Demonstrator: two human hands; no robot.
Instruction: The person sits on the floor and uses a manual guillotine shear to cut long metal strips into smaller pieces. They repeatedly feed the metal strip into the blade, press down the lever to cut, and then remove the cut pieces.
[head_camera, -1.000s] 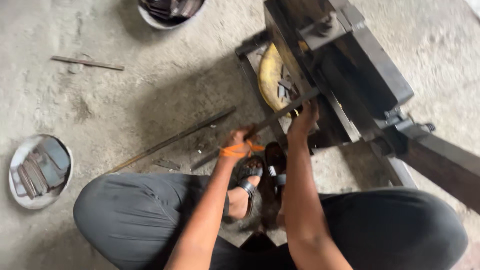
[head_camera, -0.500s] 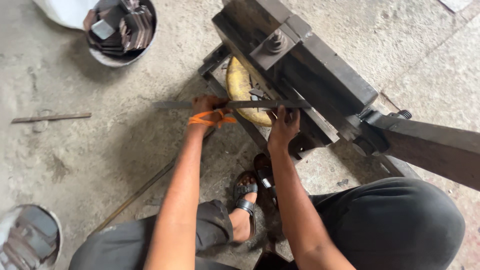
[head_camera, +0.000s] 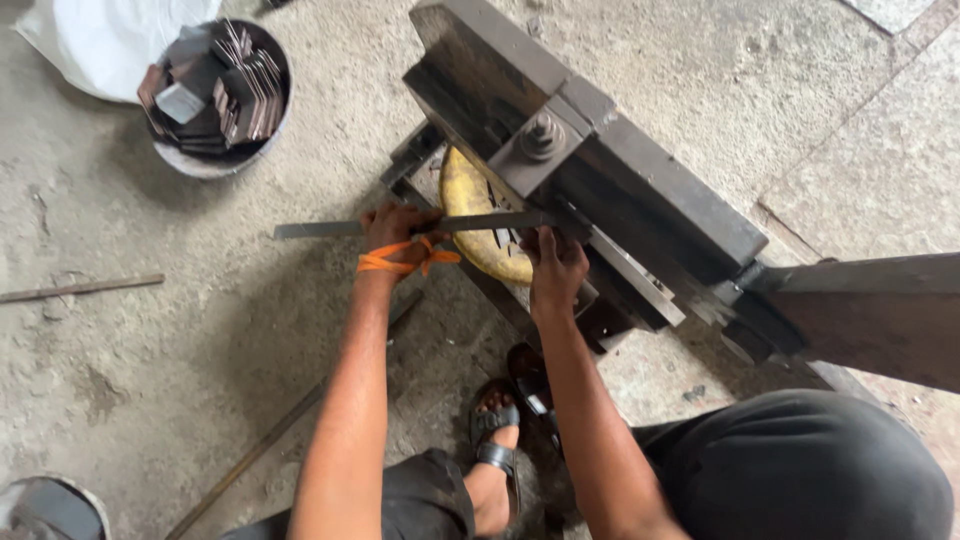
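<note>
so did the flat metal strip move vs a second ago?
Yes. The metal strip, held by the left hand and right hand, has come up off the floor and now lies level, fed into the shear machine.

Single head view, looking steeply down from above the seated person, close range. Shear machine sits at 1 o'clock, concrete floor toward 9 o'clock.

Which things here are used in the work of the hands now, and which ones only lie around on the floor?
In use:
- flat metal strip, held by the left hand and the right hand
- heavy metal shear, which the strip enters
- yellow basin under the shear

Lying about:
- bowl of cut metal pieces
- white sack
- thin rod
- long rod
</note>
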